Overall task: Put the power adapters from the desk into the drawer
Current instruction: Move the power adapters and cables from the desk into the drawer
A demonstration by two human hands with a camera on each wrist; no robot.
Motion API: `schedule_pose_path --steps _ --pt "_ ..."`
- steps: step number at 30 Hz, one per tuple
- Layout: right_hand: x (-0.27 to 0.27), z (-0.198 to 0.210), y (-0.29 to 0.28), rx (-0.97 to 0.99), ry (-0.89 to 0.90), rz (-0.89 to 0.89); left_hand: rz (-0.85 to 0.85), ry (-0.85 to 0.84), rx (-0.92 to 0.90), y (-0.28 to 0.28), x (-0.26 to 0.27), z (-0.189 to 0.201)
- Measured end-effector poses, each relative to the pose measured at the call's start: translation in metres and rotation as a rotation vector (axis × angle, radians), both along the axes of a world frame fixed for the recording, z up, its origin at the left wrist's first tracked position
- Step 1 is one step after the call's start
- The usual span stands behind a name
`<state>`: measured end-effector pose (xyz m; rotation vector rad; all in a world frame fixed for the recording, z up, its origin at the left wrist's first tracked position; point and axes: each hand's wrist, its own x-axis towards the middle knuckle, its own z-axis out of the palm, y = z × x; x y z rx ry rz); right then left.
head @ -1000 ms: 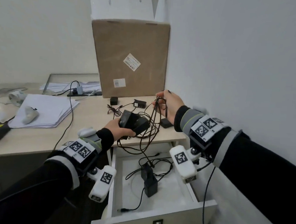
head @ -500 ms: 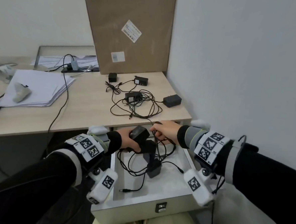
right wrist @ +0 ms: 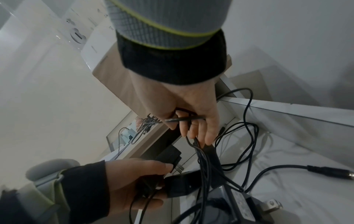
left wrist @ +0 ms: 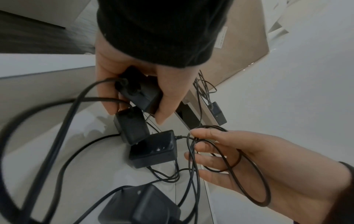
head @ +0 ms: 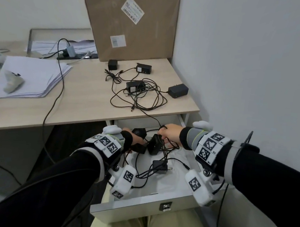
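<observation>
My left hand (head: 135,141) grips a black power adapter (left wrist: 139,94) low over the back left of the open white drawer (head: 140,209). Two more adapters (left wrist: 153,150) hang or lie just below it. My right hand (head: 169,134) pinches a bundle of black cables (right wrist: 184,119) between thumb and fingers, with loops draped over the fingers (left wrist: 208,151). Another adapter (head: 159,164) lies on the drawer floor among loose cords. Several adapters stay on the desk (head: 75,108): one small (head: 112,64), one by the box (head: 143,68), one in the cable tangle (head: 134,86), one near the wall (head: 178,90).
A large cardboard box (head: 133,24) stands at the desk's back against the wall. A paper stack (head: 30,78) lies at the left, with a power strip and cable (head: 68,50) behind it. One cord trails from the desk tangle over the edge to my right hand.
Both hands have come down from desk height into the drawer, carrying the adapters and their cables. The view has tilted downward with them.
</observation>
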<state>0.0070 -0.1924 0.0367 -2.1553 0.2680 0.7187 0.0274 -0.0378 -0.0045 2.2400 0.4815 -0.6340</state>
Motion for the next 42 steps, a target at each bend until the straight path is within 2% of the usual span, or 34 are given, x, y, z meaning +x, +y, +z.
schedule_pose_path --steps 7,12,16,18,20,21,25,27,29,31,34,36,38,42 --pt "-0.002 0.001 -0.004 0.117 -0.028 -0.098 0.028 -0.087 0.179 -0.004 0.007 -0.005" --pt "-0.007 0.006 -0.008 0.138 -0.033 -0.083 0.015 -0.057 0.092 -0.012 0.006 -0.004" --pt "-0.01 0.007 -0.008 0.157 -0.036 -0.057 -0.206 -0.046 0.139 -0.018 0.004 0.008" --pt "-0.011 0.009 -0.007 0.162 -0.04 -0.055 -0.257 -0.084 0.159 -0.021 0.007 0.017" --pt "-0.012 0.01 -0.009 0.148 -0.052 -0.022 -0.251 -0.145 0.078 -0.026 0.009 0.028" --pt "-0.014 0.01 -0.01 0.126 -0.051 0.012 -0.217 -0.172 -0.018 -0.029 0.01 0.033" --pt "-0.019 0.011 -0.013 0.036 -0.036 0.141 0.049 -0.133 -0.588 -0.043 0.009 0.052" --pt "-0.021 0.011 -0.014 -0.014 -0.068 0.187 0.144 -0.147 -0.763 -0.045 0.009 0.061" --pt "-0.025 0.013 -0.015 -0.045 -0.133 0.217 0.226 -0.215 -0.807 -0.043 0.008 0.07" --pt "-0.027 0.018 -0.015 -0.09 -0.201 0.274 0.245 -0.329 -0.765 -0.038 0.01 0.079" --pt "-0.027 0.036 -0.016 -0.157 -0.258 0.368 0.113 -0.509 -0.656 -0.03 0.011 0.099" --pt "-0.024 0.055 -0.017 -0.105 -0.314 0.348 -0.043 -0.629 -0.588 -0.022 0.006 0.121" --pt "-0.02 0.078 -0.019 -0.045 -0.397 0.255 -0.214 -0.717 -0.53 -0.014 -0.001 0.144" --pt "-0.008 0.118 -0.032 -0.135 -0.771 0.015 -0.527 -0.815 -0.434 -0.001 -0.018 0.177"
